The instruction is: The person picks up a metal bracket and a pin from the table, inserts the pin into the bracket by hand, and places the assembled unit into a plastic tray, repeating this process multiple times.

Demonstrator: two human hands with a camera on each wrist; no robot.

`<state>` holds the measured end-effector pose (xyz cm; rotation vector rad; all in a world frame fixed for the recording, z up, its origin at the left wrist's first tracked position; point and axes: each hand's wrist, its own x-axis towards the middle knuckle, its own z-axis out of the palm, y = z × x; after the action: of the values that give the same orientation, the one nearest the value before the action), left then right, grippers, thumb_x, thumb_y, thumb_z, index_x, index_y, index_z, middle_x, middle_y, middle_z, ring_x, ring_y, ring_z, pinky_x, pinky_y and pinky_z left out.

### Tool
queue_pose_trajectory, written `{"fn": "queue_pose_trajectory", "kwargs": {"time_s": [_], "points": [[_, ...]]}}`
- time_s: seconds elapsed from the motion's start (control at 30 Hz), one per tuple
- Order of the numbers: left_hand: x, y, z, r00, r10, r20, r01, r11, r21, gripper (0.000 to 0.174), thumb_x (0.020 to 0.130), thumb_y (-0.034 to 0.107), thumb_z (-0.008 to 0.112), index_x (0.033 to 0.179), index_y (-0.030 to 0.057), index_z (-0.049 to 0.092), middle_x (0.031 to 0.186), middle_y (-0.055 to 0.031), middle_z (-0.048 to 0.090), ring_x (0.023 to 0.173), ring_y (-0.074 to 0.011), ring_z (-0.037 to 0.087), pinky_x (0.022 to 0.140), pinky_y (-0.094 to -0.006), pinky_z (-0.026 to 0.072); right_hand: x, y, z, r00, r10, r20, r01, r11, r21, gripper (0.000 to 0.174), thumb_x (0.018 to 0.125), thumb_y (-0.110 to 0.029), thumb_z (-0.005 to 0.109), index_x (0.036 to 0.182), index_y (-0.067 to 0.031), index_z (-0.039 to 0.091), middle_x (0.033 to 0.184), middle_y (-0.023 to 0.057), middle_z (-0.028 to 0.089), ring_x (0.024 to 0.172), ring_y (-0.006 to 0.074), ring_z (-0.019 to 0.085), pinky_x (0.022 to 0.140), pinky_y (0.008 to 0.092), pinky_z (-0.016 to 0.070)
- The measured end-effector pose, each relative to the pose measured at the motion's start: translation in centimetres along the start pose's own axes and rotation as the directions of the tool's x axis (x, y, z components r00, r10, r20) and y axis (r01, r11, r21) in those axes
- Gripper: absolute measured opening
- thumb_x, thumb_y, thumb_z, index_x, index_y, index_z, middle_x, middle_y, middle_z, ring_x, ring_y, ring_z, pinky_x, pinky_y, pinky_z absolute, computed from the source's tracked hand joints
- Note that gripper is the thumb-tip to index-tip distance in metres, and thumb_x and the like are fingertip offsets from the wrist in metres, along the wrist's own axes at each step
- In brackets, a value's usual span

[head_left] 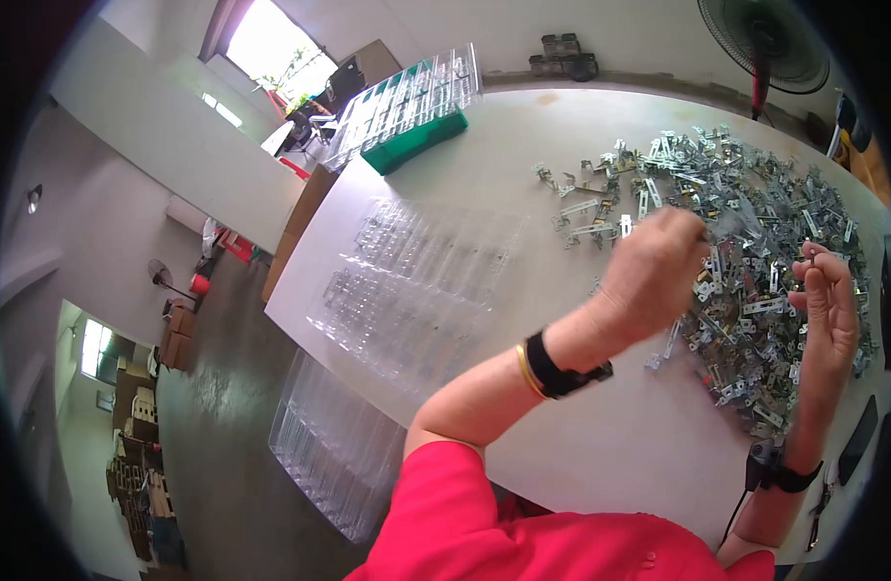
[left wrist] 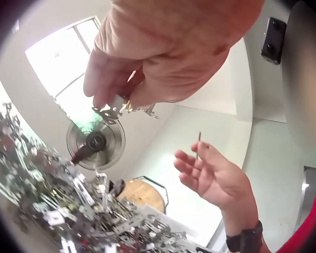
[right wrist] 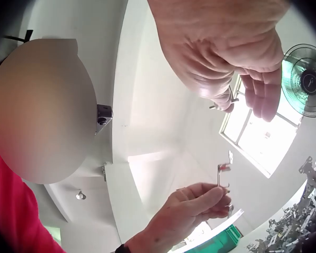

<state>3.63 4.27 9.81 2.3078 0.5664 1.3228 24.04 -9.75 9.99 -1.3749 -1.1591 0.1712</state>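
Note:
Over the heap of small metal brackets, my left hand pinches a metal bracket between thumb and fingers. In the left wrist view its shiny end, a bent metal piece, sticks out below the fingertips. My right hand is raised at the heap's right side. Its thumb and index finger pinch a thin metal piece, with the other fingers loosely bent. From the right wrist, short ends of that thin piece show beside the thumb. The two hands are apart.
Clear plastic trays lie on the white table, left of the heap. A green bin and stacked clear trays stand at the far left corner. More clear trays sit below the table edge. A fan stands behind.

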Motion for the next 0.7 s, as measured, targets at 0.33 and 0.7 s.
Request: {"fn": "queue_pose_trajectory", "kwargs": {"time_s": [0.33,0.7], "points": [[-2.8,-9.4,-22.0,0.929,-0.298,-0.219,0.368,0.679,0.635,0.014,0.088,0.015,0.069,0.092,0.0014,0.073,0.089,-0.0202,0.069,0.087,-0.0378,0.067,0.080,-0.0464,0.0521,-1.3,-3.0,1.3,0.987,0.006,0.160,-0.015,0.999,0.051,0.013,0.106,-0.014,0.055,0.111,-0.0054,0.064,0.114,0.0022,0.064,0.092,0.0069,0.059,0.075,0.0216,0.0464],[-15.0,-15.4,-40.5,0.616,-0.640,-0.459,0.626,0.044,0.779,0.015,0.082,0.016,0.074,0.087,0.0017,0.076,0.089,-0.0218,0.074,0.088,-0.0350,0.073,0.083,-0.0414,0.0565,-3.6,-3.8,4.2,0.950,0.044,0.308,-0.064,0.996,0.056,0.010,0.104,-0.012,0.058,0.102,-0.0025,0.061,0.097,0.0021,0.061,0.076,0.0070,0.055,0.066,0.0221,0.0433]]}}
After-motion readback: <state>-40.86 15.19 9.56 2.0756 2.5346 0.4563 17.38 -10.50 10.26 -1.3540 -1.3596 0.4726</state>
